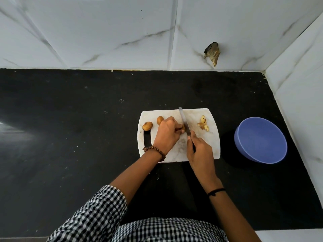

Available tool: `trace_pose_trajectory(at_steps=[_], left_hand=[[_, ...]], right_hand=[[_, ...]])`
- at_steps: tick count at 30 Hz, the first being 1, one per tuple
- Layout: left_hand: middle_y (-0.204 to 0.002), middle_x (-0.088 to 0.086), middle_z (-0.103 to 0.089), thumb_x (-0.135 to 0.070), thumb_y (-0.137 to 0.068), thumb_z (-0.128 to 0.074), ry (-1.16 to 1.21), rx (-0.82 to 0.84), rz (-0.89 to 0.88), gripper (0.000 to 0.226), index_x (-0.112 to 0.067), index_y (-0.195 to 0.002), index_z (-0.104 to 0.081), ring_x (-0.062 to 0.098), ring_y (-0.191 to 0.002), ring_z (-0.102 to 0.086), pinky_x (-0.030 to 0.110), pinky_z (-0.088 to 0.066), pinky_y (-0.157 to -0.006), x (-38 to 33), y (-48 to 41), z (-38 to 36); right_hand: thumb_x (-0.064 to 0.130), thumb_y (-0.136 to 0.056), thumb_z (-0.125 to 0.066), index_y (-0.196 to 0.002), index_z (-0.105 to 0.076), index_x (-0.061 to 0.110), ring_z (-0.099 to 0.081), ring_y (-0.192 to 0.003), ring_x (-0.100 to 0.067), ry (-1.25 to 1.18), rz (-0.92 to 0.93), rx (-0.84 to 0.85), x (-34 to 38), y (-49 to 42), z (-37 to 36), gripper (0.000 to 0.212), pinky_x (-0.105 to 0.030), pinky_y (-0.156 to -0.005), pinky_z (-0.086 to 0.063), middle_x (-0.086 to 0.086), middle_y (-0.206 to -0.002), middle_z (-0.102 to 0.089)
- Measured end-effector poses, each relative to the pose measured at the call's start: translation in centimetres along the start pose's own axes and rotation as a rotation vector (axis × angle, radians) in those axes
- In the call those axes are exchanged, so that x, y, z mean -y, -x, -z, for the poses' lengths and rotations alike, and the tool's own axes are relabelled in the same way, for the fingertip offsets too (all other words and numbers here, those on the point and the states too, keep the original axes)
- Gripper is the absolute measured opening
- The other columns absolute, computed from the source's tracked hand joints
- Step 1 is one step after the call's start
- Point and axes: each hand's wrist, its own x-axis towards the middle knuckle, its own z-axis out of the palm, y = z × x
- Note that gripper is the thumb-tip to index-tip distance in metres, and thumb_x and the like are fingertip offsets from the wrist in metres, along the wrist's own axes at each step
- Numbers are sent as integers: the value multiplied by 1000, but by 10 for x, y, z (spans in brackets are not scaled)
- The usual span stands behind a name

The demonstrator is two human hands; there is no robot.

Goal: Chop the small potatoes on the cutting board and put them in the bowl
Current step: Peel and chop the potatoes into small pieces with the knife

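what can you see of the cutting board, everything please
The cutting board is white, faintly stained, with rounded corners and a handle slot at its left end. It lies flat on the black counter. On it sit two whole potatoes at the left, chopped pieces at the right, and a potato that the left hand holds under the knife gripped by the right hand.

Black countertop (70, 119), flecked with pale specks, meeting a back wall (104, 32) of white, grey-veined tiles and a like-tiled side wall (300, 75) at my right. A broken patch (212, 53) in the back wall (dark at the top, brownish below) sits low, near the counter's rear edge. Nearest me: my black-and-white checked shirt (157, 229), a brown bead bracelet (155, 150) on my left wrist, and a black thread (215, 191) on my right.
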Motion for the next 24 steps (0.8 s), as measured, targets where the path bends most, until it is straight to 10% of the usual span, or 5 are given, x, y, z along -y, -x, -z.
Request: trace_pose_trajectory(at_steps=[24], left_hand=[[-98,3,-66,-15,-89,-65,-58,-21,0,16,-12,-102,-75,1,-74,-34,-3,-22,-77,3,-4,-3]], right_hand=[[28,-105,-41,-155,-25,12,-62,-79,-19,366,-26,200,22,12,18,54,-36,-71,-57,-7,-96,-62]])
